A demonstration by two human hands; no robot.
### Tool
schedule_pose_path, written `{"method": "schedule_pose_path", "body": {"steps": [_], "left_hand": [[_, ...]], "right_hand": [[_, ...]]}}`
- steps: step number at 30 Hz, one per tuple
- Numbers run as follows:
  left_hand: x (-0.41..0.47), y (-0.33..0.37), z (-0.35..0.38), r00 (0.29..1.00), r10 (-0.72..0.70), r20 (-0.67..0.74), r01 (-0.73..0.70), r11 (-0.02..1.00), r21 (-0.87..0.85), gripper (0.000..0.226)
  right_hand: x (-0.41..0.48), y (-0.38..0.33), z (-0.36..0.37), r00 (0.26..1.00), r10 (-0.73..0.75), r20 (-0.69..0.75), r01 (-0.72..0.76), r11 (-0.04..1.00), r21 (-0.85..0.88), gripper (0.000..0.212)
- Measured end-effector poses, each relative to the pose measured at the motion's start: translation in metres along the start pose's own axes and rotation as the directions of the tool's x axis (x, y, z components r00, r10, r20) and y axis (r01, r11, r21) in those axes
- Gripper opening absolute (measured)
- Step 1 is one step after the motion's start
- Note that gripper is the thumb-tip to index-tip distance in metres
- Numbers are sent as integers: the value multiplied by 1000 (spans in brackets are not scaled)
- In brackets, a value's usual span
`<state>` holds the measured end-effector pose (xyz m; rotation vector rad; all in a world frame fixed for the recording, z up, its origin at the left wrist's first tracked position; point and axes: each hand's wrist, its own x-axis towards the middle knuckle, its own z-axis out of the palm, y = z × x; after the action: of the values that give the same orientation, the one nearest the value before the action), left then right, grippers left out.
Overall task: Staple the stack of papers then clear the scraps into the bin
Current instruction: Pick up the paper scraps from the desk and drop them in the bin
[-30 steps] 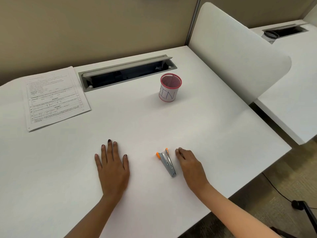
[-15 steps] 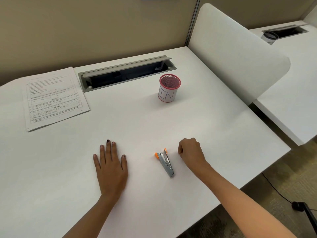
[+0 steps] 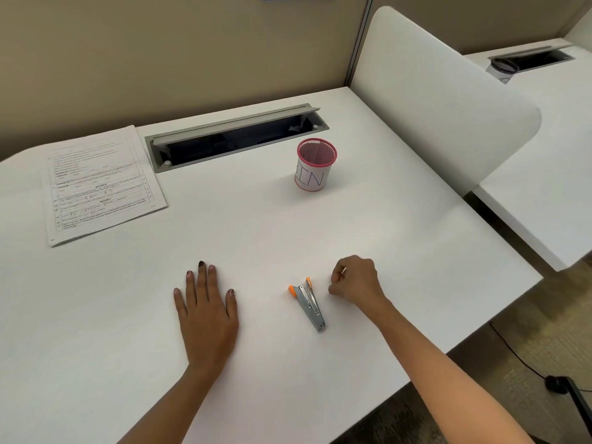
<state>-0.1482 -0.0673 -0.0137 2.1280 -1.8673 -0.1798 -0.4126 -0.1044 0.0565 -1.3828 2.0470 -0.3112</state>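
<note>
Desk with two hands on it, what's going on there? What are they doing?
A person sits at a white desk. The left hand lies flat on it, holding nothing. The right hand is curled just beside the stapler, not touching it. It may be pinching something tiny, but it's too small to tell. The papers lie at the far left, and the bin stands farther back.

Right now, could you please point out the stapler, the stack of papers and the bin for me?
stapler point(image 3: 309, 305), head view, middle of its grey metal body.
stack of papers point(image 3: 102, 184), head view, centre of the top printed sheet.
bin point(image 3: 312, 179), head view, white label on its front wall.
</note>
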Motion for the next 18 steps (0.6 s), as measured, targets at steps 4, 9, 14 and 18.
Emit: {"method": "schedule_pose_path", "body": {"steps": [4,9,14,18], "left_hand": [[-1,1,0,1000,-5,4,5,1000,0,61],[0,2,-1,1000,-10,5,10,1000,-6,61],[0,1,-1,1000,-7,4,7,1000,-3,62],[0,1,-1,1000,-9,3,9,1000,-4,61]], "right_hand": [[15,-3,-23,988,156,-19,-129,876,465,5],[50,-29,-56,994,98,57,-88,357,930,17],[92,-70,-82,993,104,-60,23,327,945,14],[125,-105,-101,957,135,-258,138,571,809,14]]}}
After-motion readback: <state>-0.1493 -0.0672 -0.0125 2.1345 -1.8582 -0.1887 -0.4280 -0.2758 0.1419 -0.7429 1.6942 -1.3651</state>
